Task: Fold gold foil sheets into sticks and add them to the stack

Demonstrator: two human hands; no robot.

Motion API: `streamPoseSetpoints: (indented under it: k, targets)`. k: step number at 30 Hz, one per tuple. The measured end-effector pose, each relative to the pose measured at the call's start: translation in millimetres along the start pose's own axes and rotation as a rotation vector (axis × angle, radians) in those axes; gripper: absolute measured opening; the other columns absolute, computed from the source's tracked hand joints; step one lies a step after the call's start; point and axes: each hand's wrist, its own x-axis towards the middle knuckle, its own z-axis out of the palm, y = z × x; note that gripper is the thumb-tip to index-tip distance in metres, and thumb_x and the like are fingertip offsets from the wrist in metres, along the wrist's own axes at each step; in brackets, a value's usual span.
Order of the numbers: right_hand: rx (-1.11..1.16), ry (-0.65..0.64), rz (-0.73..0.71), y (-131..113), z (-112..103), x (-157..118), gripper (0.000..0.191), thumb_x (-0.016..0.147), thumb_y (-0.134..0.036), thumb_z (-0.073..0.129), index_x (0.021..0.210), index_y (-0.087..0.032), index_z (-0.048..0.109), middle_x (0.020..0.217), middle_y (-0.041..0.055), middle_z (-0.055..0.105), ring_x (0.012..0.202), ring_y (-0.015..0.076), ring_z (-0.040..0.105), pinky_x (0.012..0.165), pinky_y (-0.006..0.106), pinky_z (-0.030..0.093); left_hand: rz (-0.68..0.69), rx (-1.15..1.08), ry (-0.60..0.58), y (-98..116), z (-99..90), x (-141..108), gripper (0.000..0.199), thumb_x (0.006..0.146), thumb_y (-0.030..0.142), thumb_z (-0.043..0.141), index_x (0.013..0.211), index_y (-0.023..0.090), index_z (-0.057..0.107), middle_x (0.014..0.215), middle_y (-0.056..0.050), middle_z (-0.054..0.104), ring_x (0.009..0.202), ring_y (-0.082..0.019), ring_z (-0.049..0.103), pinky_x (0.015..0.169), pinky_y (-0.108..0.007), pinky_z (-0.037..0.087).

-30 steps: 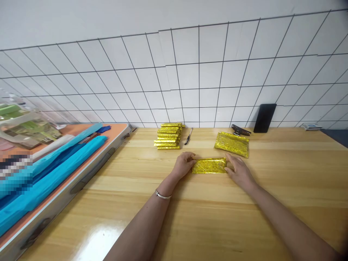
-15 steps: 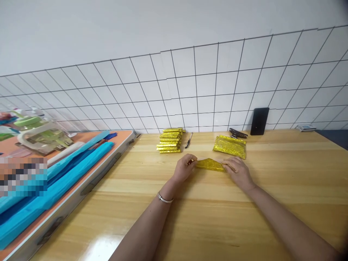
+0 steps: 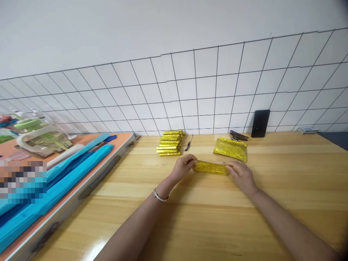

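Observation:
A shiny gold foil strip [image 3: 211,168] is stretched flat between both hands, low over the wooden table [image 3: 201,217]. My left hand [image 3: 185,168] pinches its left end, and a silver bangle sits on that wrist. At the right end, the fingers of my right hand [image 3: 241,175] are closed on the strip. Behind the left hand lies a stack of gold foil pieces [image 3: 170,143], with a pen [image 3: 189,143] to its right. A flat gold foil packet [image 3: 230,149] rests beyond the right hand, a black clip [image 3: 239,135] at its back edge.
A black phone [image 3: 260,123] leans on the tiled wall. Small flat items [image 3: 308,129] lie at the back right. On the left, an orange-topped surface [image 3: 123,137] holds blue folded material [image 3: 78,172] and a clear container with a green lid [image 3: 43,137].
The gold strip, peaked in the middle before, is now straight and flatter, its broad face showing. The right hand has shifted slightly right and down. The view has tilted up a little.

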Motion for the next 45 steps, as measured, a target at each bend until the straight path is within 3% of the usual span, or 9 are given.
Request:
streamPoseSetpoints:
  k: [9,17,25,31,37,45]
  targets:
    - [0.105,0.023,-0.090,-9.7,-5.2,7.0,0.014,0.083,-0.017,0.053,0.093,-0.025,0.060,0.092,0.0037,0.065,0.086,0.0193,0.060,0.081,0.037,0.047,0.065,0.037,-0.023,8.6,-9.1,5.4,0.013,0.083,0.024,0.053,0.088,0.016,0.062,0.074,-0.001,0.063,0.064,-0.010,0.055,0.061,-0.021,0.045]
    - [0.221,-0.230,-0.091,-26.9,-5.4,10.1,0.018,0.080,-0.011,0.054,0.092,-0.024,0.056,0.095,0.0044,0.062,0.092,0.0187,0.057,0.083,0.037,0.046,0.117,0.096,-0.270,7.4,-30.1,-29.1,0.013,0.088,0.019,0.046,0.087,0.017,0.059,0.086,-0.003,0.063,0.076,-0.010,0.057,0.068,-0.020,0.044]
    - [0.179,-0.459,-0.094,-30.4,-13.5,-1.4,0.012,0.081,-0.014,0.052,0.088,-0.024,0.054,0.099,0.0045,0.063,0.094,0.0182,0.057,0.082,0.036,0.046,0.294,0.114,-0.378,-6.3,-33.2,-41.7,0.011,0.089,0.018,0.046,0.086,0.018,0.056,0.094,-0.007,0.064,0.092,-0.016,0.056,0.083,-0.030,0.043]
    - [0.177,-0.505,-0.036,-33.7,-22.7,-15.6,0.012,0.082,-0.016,0.052,0.090,-0.024,0.055,0.100,0.0049,0.063,0.097,0.0188,0.056,0.084,0.035,0.046,0.236,0.198,-0.391,-7.2,-28.8,-50.2,0.009,0.088,0.018,0.047,0.083,0.019,0.054,0.092,-0.004,0.065,0.094,-0.017,0.054,0.087,-0.032,0.038]
    - [0.220,-0.538,0.079,-36.5,-24.1,-24.6,0.013,0.084,-0.016,0.051,0.093,-0.024,0.055,0.096,0.0042,0.061,0.094,0.0179,0.056,0.082,0.033,0.045,0.132,0.218,-0.410,3.4,-28.2,-59.3,0.008,0.090,0.019,0.043,0.087,0.020,0.050,0.088,-0.003,0.063,0.089,-0.017,0.053,0.081,-0.030,0.037]
    - [0.221,-0.540,0.151,-43.9,-27.1,-25.7,0.009,0.086,-0.019,0.050,0.091,-0.024,0.056,0.085,0.0027,0.059,0.084,0.0170,0.055,0.074,0.031,0.045,0.114,0.195,-0.408,0.6,-24.6,-65.0,0.011,0.091,0.023,0.042,0.088,0.020,0.051,0.088,-0.004,0.061,0.087,-0.017,0.053,0.081,-0.030,0.038]
